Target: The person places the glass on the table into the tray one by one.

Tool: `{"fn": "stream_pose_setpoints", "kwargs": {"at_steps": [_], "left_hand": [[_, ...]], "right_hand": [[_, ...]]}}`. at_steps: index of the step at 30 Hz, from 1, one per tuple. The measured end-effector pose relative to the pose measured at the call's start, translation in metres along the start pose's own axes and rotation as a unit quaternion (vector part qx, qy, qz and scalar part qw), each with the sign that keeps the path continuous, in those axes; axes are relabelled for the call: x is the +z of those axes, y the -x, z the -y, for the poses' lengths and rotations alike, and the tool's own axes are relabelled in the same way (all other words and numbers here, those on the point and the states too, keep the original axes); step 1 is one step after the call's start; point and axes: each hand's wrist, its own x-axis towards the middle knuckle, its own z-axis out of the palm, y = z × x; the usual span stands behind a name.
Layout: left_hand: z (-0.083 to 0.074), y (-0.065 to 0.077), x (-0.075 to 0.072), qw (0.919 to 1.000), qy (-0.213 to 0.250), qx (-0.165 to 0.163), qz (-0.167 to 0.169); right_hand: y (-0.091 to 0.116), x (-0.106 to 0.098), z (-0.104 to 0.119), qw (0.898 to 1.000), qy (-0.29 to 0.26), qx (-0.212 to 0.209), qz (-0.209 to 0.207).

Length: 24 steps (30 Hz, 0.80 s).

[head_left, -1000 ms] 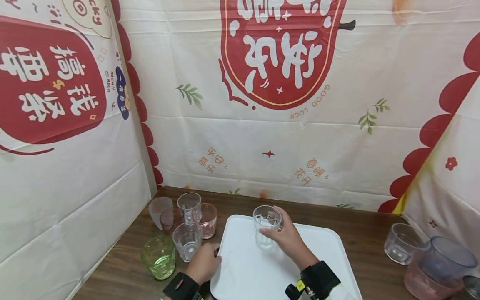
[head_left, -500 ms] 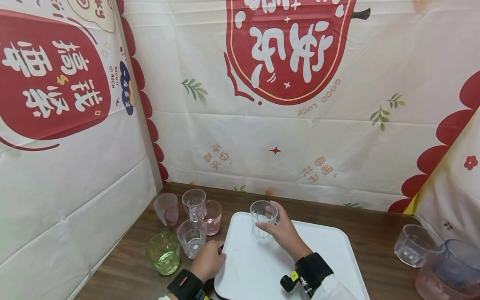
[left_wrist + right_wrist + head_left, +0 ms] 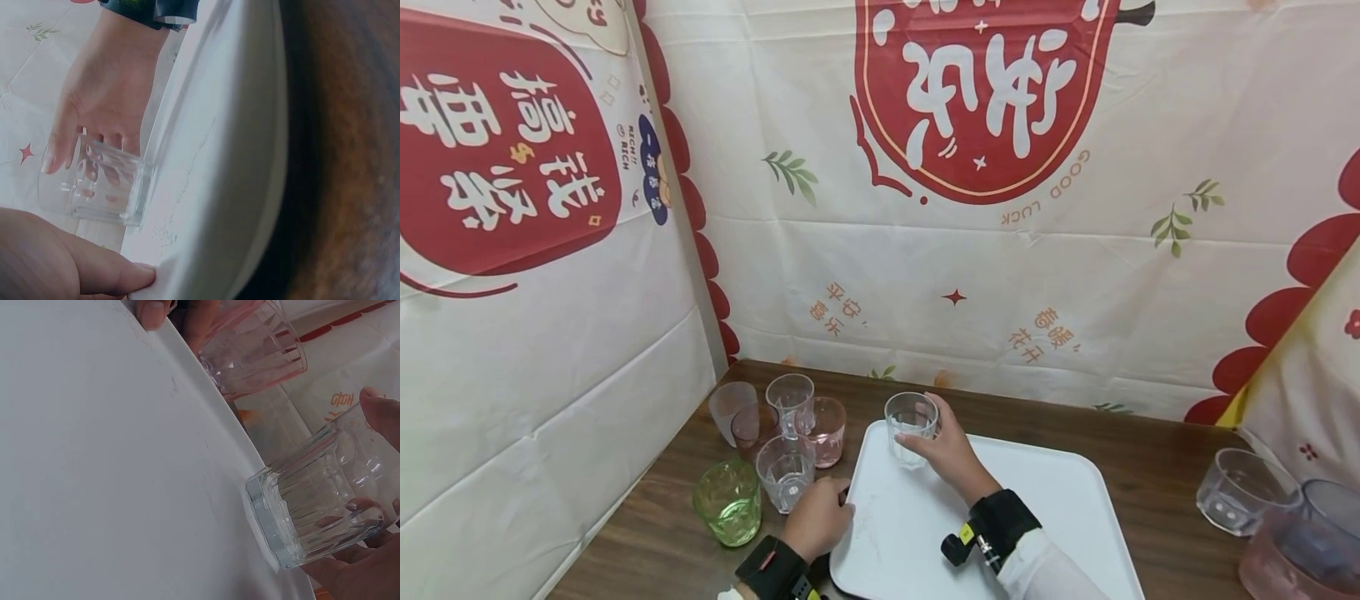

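My right hand (image 3: 951,457) holds a clear ribbed glass (image 3: 901,423) by its side, thumb and fingers on opposite sides. The glass is upright at the far left corner of a white tray (image 3: 917,537); in the right wrist view its thick base (image 3: 272,519) sits right at the tray's surface near the rim. My left hand (image 3: 817,518) pinches the tray's left edge, with the thumb (image 3: 134,275) on top in the left wrist view. Its other fingers are mostly hidden. Another clear tumbler (image 3: 786,473) stands just beyond the left hand.
Left of the tray cluster a green glass (image 3: 727,504), a pink glass (image 3: 829,433), a dark reddish glass (image 3: 752,427), a frosted cup (image 3: 730,400) and a clear cup (image 3: 790,392). At right stand a clear cup (image 3: 1232,492) and a pink container (image 3: 1285,558). Printed cloth (image 3: 880,258) hangs behind the wooden table.
My right hand has carried the clear glass left across the tray to its far left corner. The left hand keeps its grip on the tray's edge.
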Motion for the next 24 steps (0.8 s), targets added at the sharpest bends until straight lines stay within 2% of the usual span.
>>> {"fn": "stream_pose_setpoints", "kwargs": {"at_steps": [5,12,15,19,24], "left_hand": [[-0.001,0.0,-0.001,0.9999,-0.002,0.012,-0.006],[-0.001,0.0,0.001,0.9999,0.007,-0.006,0.006],[0.001,0.002,0.002,0.9999,0.005,0.011,0.003],[0.004,0.003,0.003,0.9992,0.001,0.038,-0.009],[0.005,0.002,0.002,0.9992,-0.004,0.037,-0.014]], "right_hand": [[-0.005,0.008,0.002,1.0,-0.007,-0.018,0.003],[-0.004,0.012,0.0,0.999,0.013,-0.028,0.017],[-0.002,0.01,0.002,0.999,0.03,-0.024,0.026],[0.004,0.002,0.012,0.999,0.032,-0.021,0.038],[0.01,-0.023,0.029,0.998,0.009,-0.045,0.04]]}}
